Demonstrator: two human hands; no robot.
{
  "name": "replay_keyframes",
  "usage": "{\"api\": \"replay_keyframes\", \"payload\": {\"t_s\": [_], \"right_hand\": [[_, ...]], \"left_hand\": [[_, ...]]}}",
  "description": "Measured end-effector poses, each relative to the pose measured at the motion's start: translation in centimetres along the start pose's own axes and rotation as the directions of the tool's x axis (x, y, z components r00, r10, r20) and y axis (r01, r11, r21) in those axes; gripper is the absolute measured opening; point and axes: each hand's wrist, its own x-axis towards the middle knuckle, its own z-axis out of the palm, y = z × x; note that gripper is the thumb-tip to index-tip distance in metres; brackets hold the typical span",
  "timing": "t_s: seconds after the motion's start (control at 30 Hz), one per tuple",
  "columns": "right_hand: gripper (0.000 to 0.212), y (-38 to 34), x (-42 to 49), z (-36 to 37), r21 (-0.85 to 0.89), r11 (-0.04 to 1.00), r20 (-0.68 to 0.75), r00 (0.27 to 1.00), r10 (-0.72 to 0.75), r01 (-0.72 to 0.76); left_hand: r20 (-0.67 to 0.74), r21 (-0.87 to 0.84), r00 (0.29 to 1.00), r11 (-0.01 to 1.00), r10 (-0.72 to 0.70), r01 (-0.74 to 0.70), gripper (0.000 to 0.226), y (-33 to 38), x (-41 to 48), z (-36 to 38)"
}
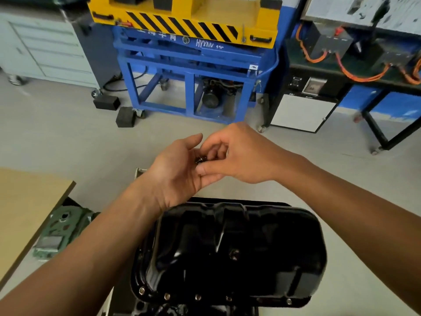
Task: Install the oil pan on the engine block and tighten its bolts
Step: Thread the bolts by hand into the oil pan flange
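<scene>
Grey workshop floor [68,137], head view. Far side: blue steel stand [193,71] with a yellow, black-striped top [182,19]; pale drawer cabinet [45,49] to its left; bench with orange cables [364,74] to its right. Two black blocks [107,102] lie on the floor near the stand's foot. Wooden tabletop [22,213] at left edge, with a green cast part [59,233] just beside and below it.

Oil pan [239,247]: glossy black, bottom centre of view, lying sump side up on the engine block [173,311], of which only a dark strip shows at the lower edge. Seated bolts [167,296] visible in a row along the pan's near flange; how tight they are cannot be judged.

Both hands are raised above the far end of the pan, not touching it. Left hand [175,172]: palm up and cupped, thumb raised, fingers relaxed, carrying small dark loose bolts [200,159]; count not readable. Right hand [239,156]: back to the camera, fingers curled down into the left palm, thumb and fingertips closed on the loose bolts. The two hands touch at the fingers.
</scene>
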Motion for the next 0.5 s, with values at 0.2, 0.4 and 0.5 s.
{"api": "replay_keyframes", "payload": {"t_s": [0.2,0.4,0.5], "right_hand": [[0.021,3.2,1.1,-1.2,-0.037,0.999,0.124,0.992,-0.003,0.008],[0.014,5.3,0.7,-0.8,-0.113,0.993,0.122,0.992,-0.021,0.035],[0.014,6.7,-0.3,-1.3,-0.092,0.996,0.086,0.996,0.01,-0.002]], "left_hand": [[-0.078,0.048,0.997,0.999,0.006,-0.002,0.049,0.1,2.9,0.2],[-0.108,0.222,0.994,0.975,0.028,-0.003,0.041,-1.1,5.2,1.8],[-0.093,0.239,0.996,0.971,0.015,0.008,0.038,-1.6,6.4,2.8]]}}
